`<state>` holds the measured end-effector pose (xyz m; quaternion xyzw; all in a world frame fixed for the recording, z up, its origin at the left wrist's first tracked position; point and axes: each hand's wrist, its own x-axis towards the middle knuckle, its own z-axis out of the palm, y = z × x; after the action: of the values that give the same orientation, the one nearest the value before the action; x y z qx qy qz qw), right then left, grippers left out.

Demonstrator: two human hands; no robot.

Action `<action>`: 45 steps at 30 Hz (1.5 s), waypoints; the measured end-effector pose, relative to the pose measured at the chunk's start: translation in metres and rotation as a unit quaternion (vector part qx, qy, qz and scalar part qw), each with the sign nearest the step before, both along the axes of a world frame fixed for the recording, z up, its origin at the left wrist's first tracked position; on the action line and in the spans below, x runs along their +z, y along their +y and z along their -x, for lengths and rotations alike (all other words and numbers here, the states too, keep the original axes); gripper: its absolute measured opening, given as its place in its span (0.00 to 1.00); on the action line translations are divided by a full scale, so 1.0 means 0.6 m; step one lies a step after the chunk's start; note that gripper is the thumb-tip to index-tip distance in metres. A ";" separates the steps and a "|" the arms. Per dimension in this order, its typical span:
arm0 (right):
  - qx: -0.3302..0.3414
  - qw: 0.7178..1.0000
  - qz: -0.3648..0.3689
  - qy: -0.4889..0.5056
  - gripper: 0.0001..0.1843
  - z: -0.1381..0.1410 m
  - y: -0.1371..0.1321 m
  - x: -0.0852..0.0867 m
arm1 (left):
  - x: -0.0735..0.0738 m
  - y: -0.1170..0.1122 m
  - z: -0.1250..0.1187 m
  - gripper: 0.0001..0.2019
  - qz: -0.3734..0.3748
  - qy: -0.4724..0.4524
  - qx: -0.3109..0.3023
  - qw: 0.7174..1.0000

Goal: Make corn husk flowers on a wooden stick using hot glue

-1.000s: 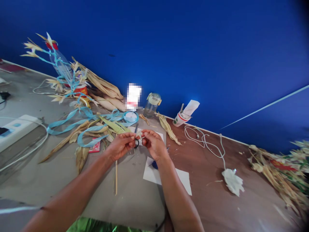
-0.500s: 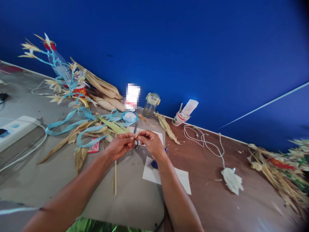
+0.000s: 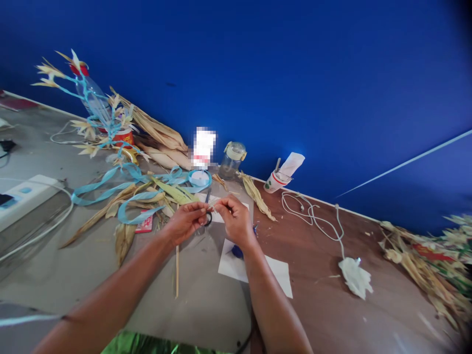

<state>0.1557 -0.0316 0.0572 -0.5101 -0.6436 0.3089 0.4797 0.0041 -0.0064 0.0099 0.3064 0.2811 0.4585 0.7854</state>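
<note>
My left hand (image 3: 187, 222) and my right hand (image 3: 235, 219) meet over the middle of the table with fingertips pinched close together. A tiny pale strip, perhaps a bit of husk, shows between the fingertips; its kind is too small to tell. Just behind and below them lies a pair of scissors (image 3: 209, 219), its black handle ring showing, partly on a white paper sheet (image 3: 240, 207). Left of my left hand are dried corn husks (image 3: 123, 241), a greener husk (image 3: 173, 191) and loose blue ribbon (image 3: 127, 216). A thin stick (image 3: 177, 275) lies below that hand.
A ribbon roll (image 3: 199, 178), a glass jar (image 3: 231, 161) and a paper cup (image 3: 275, 182) stand toward the blue wall. At left are a bottle with blue-stemmed husk flowers (image 3: 96, 101) and a power strip (image 3: 27, 199). A white cable (image 3: 313, 216) and more husks (image 3: 409, 258) lie right.
My right hand has turned slightly and drawn a little away from my left, so a pale bit shows between the fingertips. The whole view has shifted very slightly.
</note>
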 end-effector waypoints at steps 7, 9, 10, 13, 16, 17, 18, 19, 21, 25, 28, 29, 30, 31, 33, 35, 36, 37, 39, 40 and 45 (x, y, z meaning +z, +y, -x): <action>-0.025 0.997 -0.048 -0.061 0.07 0.004 0.013 -0.027 | 0.005 -0.003 -0.003 0.06 0.003 0.025 -0.006 1.000; -0.020 0.998 -0.039 -0.051 0.07 0.003 0.016 -0.032 | 0.005 -0.003 -0.003 0.06 0.004 0.028 -0.003 1.000; -0.019 0.998 -0.035 -0.046 0.07 0.003 0.017 -0.034 | 0.005 -0.003 -0.003 0.07 0.005 0.029 -0.003 1.000; -0.020 0.998 -0.030 -0.041 0.08 0.003 0.018 -0.038 | 0.005 -0.003 -0.003 0.07 0.005 0.035 -0.007 0.999; -0.021 0.998 -0.034 -0.045 0.08 0.005 0.019 -0.039 | 0.008 -0.004 -0.004 0.07 0.005 0.041 -0.008 0.999; -0.019 0.998 -0.035 -0.045 0.08 0.006 0.018 -0.039 | 0.009 -0.004 -0.004 0.07 0.005 0.043 -0.007 0.999; -0.019 0.998 -0.034 -0.044 0.08 0.007 0.018 -0.038 | 0.010 -0.004 -0.004 0.07 0.005 0.045 -0.006 0.999; -0.019 0.998 -0.032 -0.044 0.08 0.008 0.018 -0.037 | 0.011 -0.005 -0.004 0.07 0.005 0.048 -0.006 0.999; -0.019 0.998 -0.030 -0.047 0.08 0.009 0.017 -0.035 | 0.013 -0.005 -0.004 0.07 0.006 0.053 -0.006 0.999; -0.022 0.998 -0.033 -0.053 0.08 0.011 0.016 -0.034 | 0.013 -0.006 -0.004 0.07 0.008 0.054 -0.006 0.998; -0.029 0.997 -0.033 -0.058 0.09 0.010 0.016 -0.036 | 0.011 -0.006 -0.005 0.08 0.005 0.054 -0.006 0.998; -0.031 0.997 -0.032 -0.060 0.08 0.010 0.016 -0.037 | 0.010 -0.006 -0.005 0.08 0.005 0.054 -0.006 0.998; -0.032 0.997 -0.031 -0.062 0.08 0.010 0.017 -0.038 | 0.010 -0.006 -0.005 0.08 0.005 0.053 -0.007 0.999; -0.033 0.997 -0.030 -0.064 0.08 0.010 0.017 -0.038 | 0.010 -0.007 -0.005 0.07 0.005 0.051 -0.006 0.999; -0.032 0.997 -0.033 -0.069 0.08 0.011 0.017 -0.037 | 0.011 -0.007 -0.005 0.08 0.005 0.045 -0.005 0.999; -0.034 0.996 -0.039 -0.071 0.08 0.012 0.016 -0.036 | 0.013 -0.007 -0.005 0.08 0.001 0.041 -0.008 0.999; -0.035 0.996 -0.041 -0.072 0.08 0.012 0.015 -0.035 | 0.013 -0.007 -0.005 0.09 -0.002 0.041 -0.009 0.999; -0.036 0.996 -0.042 -0.073 0.08 0.013 0.015 -0.033 | 0.014 -0.007 -0.005 0.09 -0.005 0.043 -0.008 0.999; -0.038 0.996 -0.042 -0.075 0.08 0.014 0.014 -0.031 | 0.013 -0.007 -0.006 0.09 -0.012 0.049 -0.003 0.999; -0.038 0.995 -0.043 -0.075 0.07 0.015 0.013 -0.029 | 0.012 -0.007 -0.006 0.09 -0.015 0.055 0.001 0.998; -0.032 0.995 -0.047 -0.082 0.07 0.016 0.013 -0.029 | 0.006 -0.007 -0.009 0.09 -0.025 0.070 0.009 0.997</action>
<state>0.1458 -0.0240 0.0397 -0.5308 -0.6783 0.2197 0.4581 0.0094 -0.0103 0.0137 0.3551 0.3266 0.4502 0.7513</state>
